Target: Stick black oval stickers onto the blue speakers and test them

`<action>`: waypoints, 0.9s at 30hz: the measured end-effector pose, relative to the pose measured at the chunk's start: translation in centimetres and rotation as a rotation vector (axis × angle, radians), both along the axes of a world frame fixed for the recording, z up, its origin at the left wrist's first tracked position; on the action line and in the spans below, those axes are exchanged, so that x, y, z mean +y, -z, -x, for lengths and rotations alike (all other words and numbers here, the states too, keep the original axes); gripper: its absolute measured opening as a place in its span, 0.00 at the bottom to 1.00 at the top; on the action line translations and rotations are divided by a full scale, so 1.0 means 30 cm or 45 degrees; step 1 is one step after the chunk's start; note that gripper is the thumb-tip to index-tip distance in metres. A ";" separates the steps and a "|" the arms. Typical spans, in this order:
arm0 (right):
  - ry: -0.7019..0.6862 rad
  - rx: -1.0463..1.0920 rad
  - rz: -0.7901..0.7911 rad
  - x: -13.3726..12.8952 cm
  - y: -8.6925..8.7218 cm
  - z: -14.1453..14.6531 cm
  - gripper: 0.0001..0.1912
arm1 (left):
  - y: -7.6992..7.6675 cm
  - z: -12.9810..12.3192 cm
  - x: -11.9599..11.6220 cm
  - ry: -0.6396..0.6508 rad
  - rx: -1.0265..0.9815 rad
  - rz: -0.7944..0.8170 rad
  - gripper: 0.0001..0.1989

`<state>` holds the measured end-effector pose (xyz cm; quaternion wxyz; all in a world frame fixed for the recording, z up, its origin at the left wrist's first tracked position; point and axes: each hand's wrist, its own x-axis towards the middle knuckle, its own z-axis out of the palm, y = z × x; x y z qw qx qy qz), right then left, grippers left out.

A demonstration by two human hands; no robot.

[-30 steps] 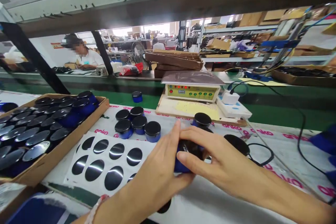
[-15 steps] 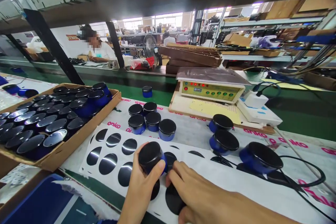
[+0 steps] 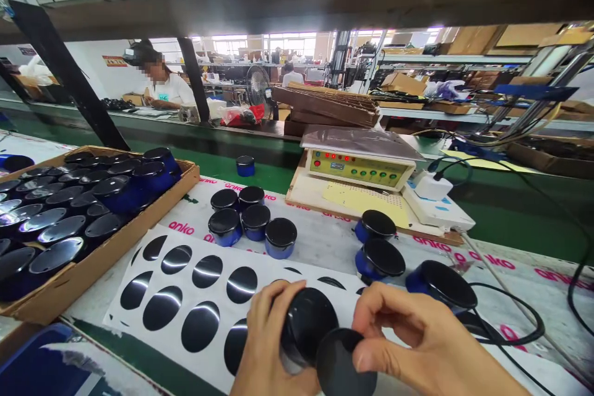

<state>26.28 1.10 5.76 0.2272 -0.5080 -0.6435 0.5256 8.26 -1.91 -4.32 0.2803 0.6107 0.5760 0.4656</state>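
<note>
My left hand [image 3: 271, 337] is wrapped round a blue cylinder with a glossy black top [image 3: 312, 325], its top tilted up toward me. Between thumb and forefinger my right hand [image 3: 408, 334] pinches a round black sticker [image 3: 346, 364] by its edge. The sticker overlaps the lower right rim of the cylinder's top; whether they touch I cannot tell. Beneath both hands lies a white sheet of round black stickers [image 3: 183, 284]. Several more blue cylinders [image 3: 255, 221] stand just behind the sheet.
A cardboard tray [image 3: 185, 182] packed with black-topped cylinders sits at left. Behind stands a control box with lit buttons [image 3: 359, 167]. To the right are more cylinders [image 3: 380, 260] and a looping black cable [image 3: 541, 322]. Across the bench sits a person [image 3: 169, 90].
My right hand has lifted a black sticker off the sheet and brought it to the cylinder. My left hand has moved right and lower, tilting the cylinder. The camera view has shifted.
</note>
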 end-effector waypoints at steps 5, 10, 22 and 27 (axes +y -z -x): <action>0.076 0.297 0.042 0.046 0.072 -0.012 0.17 | 0.047 -0.034 0.007 0.038 0.229 -0.017 0.42; 0.187 0.450 0.123 0.056 0.138 -0.012 0.19 | 0.033 -0.025 -0.006 0.034 0.277 -0.027 0.42; 0.164 0.452 0.220 0.033 0.178 0.032 0.20 | -0.004 -0.006 0.001 0.165 0.526 -0.205 0.47; 0.158 0.419 0.185 0.031 0.185 0.031 0.19 | -0.021 -0.009 0.003 0.148 0.554 -0.234 0.49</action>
